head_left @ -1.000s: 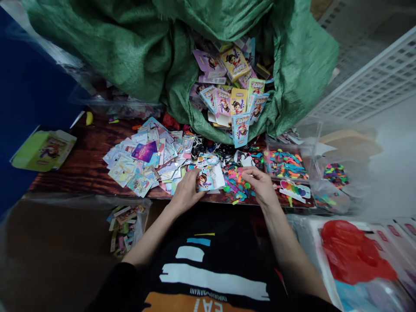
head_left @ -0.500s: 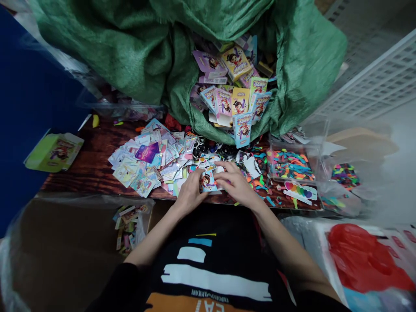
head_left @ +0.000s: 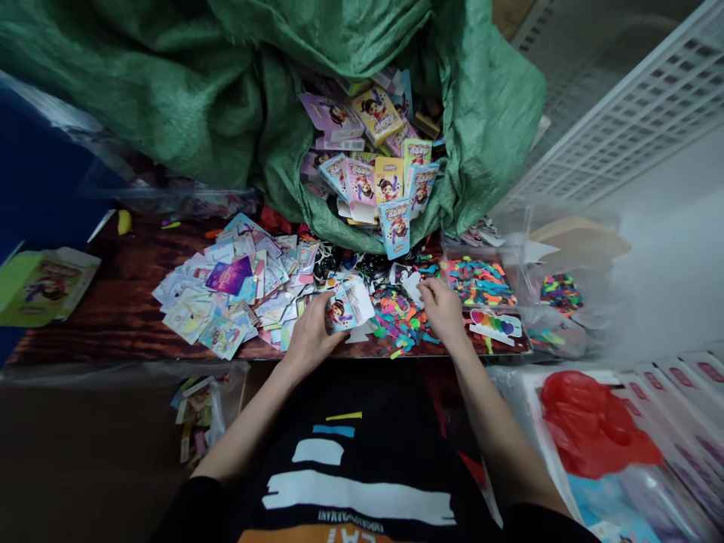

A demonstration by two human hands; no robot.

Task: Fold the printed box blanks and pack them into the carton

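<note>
The left hand (head_left: 311,335) is holding a printed cartoon card (head_left: 342,313) at lower centre, long axis rising slightly rightward; the right hand (head_left: 444,313) is hanging over bright cut pieces (head_left: 399,324), its grip unclear.

From my remote station I log one left hand (head_left: 310,337) and one right hand (head_left: 444,311), with one printed card (head_left: 341,313) at the left hand. Further count: one green woven sack (head_left: 170,98), one worktop (head_left: 84,324), one clear plastic tray (head_left: 480,280) of coloured cut pieces, one rainbow-heart card (head_left: 495,326), one white plastic crate (head_left: 622,113), one lime-green box (head_left: 45,286), one red-marked plastic package (head_left: 593,426). Loose printed cards (head_left: 226,298) exceed a reliable count.
</note>
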